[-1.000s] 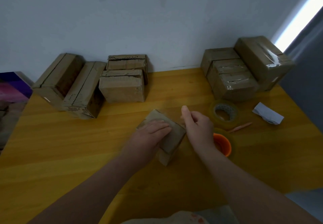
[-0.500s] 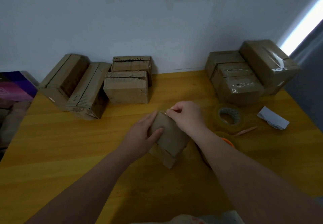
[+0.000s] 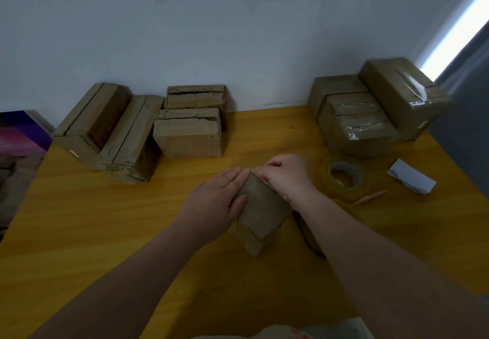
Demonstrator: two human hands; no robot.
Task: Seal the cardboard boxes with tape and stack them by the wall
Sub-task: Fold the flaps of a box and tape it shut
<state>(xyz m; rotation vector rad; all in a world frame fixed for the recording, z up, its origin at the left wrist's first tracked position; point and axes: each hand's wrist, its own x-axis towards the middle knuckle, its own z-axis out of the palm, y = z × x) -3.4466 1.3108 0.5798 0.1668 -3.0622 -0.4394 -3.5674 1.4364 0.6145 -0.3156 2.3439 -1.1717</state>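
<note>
Left hand [image 3: 214, 201] lies flat, fingers straight and together, against the left side of the small brown cardboard box [image 3: 264, 211] at the middle of the yellow wooden table [image 3: 105, 232]. Right hand [image 3: 285, 177] curls its fingers over the box's far top edge. 3 tape-wrapped cardboard boxes [image 3: 357, 126] sit by the wall, behind the clear tape roll [image 3: 344, 177].

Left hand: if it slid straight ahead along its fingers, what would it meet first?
The right hand, which grips the small box at its far edge. The left hand has its fingertips almost against it, though depth is unclear.
</note>
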